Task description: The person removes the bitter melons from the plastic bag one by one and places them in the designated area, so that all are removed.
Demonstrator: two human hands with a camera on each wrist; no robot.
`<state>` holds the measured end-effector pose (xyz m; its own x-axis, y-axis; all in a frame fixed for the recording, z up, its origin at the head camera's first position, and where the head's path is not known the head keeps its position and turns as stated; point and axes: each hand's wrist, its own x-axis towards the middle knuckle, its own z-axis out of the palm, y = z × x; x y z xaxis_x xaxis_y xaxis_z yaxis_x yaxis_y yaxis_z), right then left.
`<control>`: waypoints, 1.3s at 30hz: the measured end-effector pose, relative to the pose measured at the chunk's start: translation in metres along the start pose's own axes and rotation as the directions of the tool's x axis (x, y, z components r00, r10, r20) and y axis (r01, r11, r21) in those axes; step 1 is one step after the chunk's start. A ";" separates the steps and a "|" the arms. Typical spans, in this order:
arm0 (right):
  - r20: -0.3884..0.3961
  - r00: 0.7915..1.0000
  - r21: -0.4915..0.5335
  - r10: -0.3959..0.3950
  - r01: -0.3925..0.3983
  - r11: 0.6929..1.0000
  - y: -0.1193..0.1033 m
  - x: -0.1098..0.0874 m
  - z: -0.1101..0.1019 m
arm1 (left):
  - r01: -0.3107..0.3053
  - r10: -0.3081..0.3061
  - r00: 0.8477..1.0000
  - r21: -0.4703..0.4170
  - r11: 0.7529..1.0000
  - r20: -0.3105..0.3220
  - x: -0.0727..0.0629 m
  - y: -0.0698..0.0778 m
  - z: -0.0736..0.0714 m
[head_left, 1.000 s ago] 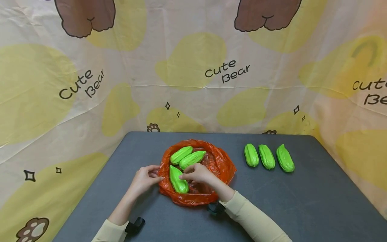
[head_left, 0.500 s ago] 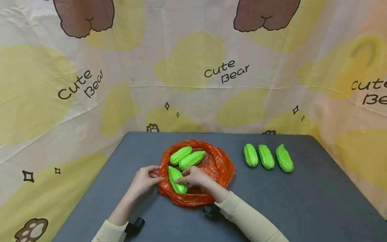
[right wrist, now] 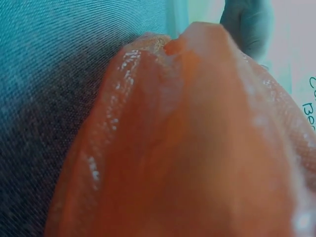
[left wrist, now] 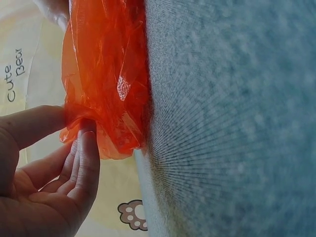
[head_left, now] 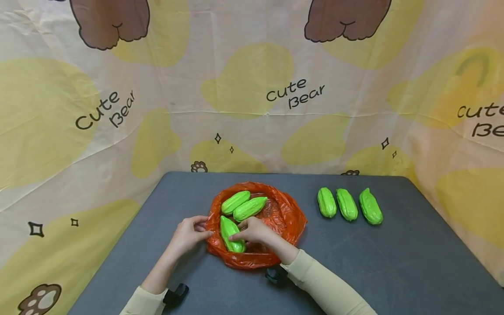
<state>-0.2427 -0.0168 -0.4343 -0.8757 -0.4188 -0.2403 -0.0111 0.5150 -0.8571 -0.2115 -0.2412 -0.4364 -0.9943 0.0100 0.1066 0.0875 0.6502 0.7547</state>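
Observation:
In the head view a red plastic bag (head_left: 293,218) stands with its mouth spread wide on the table. My left hand (head_left: 188,234) pinches the bag's left rim; the left wrist view shows thumb and fingertips of this hand (left wrist: 59,173) gripping the thin film. Inside lie three bright green ridged gourds, two toward the back, a left one (head_left: 235,202) and a right one (head_left: 250,208). Reaching in over the near side, my right hand (head_left: 255,230) holds the front gourd (head_left: 229,236) between thumb and fingers. The bag's wall hides that hand in the right wrist view.
Three more green gourds, a left (head_left: 327,202), a middle (head_left: 347,204) and a right one (head_left: 371,206), lie in a row right of the bag. A printed cloth (head_left: 244,131) hangs behind the dark grey table (head_left: 393,262).
My right hand has shifted slightly left and nearer to me, further over the front gourd. My left hand stays at the bag's rim.

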 end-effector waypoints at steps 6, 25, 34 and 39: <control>-0.003 0.999 -0.036 -0.036 0.036 0.999 0.001 -0.001 -0.003 | -0.007 0.007 1.000 -0.010 1.000 0.003 0.002 0.000 0.001; 0.002 1.000 0.033 -0.030 0.030 0.999 -0.004 -0.009 -0.016 | -0.003 0.003 1.000 0.004 1.000 0.000 0.000 0.000 0.000; -0.014 0.999 0.051 -0.036 0.037 0.998 -0.010 -0.014 -0.027 | -0.001 0.001 1.000 0.001 1.000 0.004 0.001 0.002 -0.001; -0.029 0.999 0.070 -0.045 0.047 0.996 -0.011 -0.018 -0.034 | 0.000 0.000 1.000 0.002 1.000 0.012 0.002 0.001 -0.002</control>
<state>-0.2432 0.0101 -0.4049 -0.8880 -0.4196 -0.1882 -0.0183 0.4412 -0.8972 -0.2129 -0.2414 -0.4341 -0.9949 0.0192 0.0986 0.0872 0.6516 0.7535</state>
